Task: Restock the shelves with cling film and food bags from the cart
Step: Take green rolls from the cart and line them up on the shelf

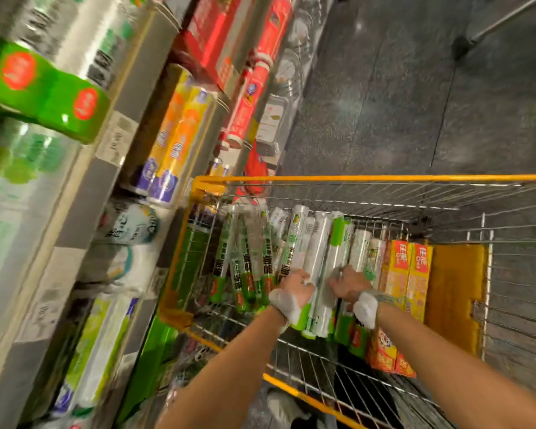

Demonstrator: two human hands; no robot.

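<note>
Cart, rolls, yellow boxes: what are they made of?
Cart: metal wire, bare and shiny, going by the thin grey grid; the orange rim looks coated or plastic. Rolls: clear glossy plastic film showing highlights, with green printed wrap. Yellow boxes: likely printed cardboard, given the flat faces and square edges.

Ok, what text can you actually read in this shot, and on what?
"佳能 Glad": red label on each yellow box in the cart.
On the green-ended rolls: bold black characters, too blurred to read.
On the shelf price tags: blurred, unreadable.
On the red rolls and orange rolls, shelved: print too blurred.
</note>
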